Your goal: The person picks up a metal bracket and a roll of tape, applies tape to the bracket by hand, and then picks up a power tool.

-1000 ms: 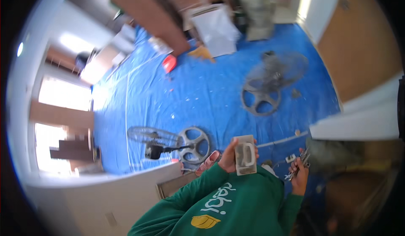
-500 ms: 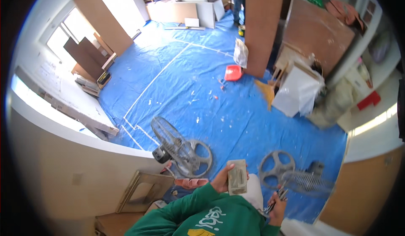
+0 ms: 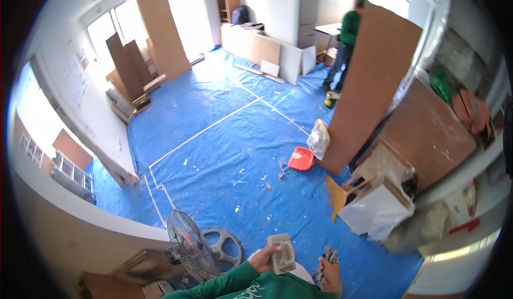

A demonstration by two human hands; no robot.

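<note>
My left hand (image 3: 261,260) is closed round the side of a small rectangular plastic box (image 3: 281,252), pale and see-through, held in front of my body. What lies inside the box is too blurred to name. My right hand (image 3: 331,275), to the right of the box and apart from it, grips a bunch of slim metal pieces (image 3: 333,257) that stick up past the fingers. Their exact kind cannot be made out. Green sleeves cover my arms.
Blue sheeting (image 3: 214,155) with white tape lines covers the floor. A stand fan (image 3: 189,245) is at the lower left. Ahead are a red dustpan (image 3: 301,158), a broom head (image 3: 335,197) and a tall brown board (image 3: 374,80), with another person (image 3: 347,37) behind it.
My view has tilted up, showing more of the far room and the other person. The fan on the right has left the picture. Both hands keep hold of their things.
</note>
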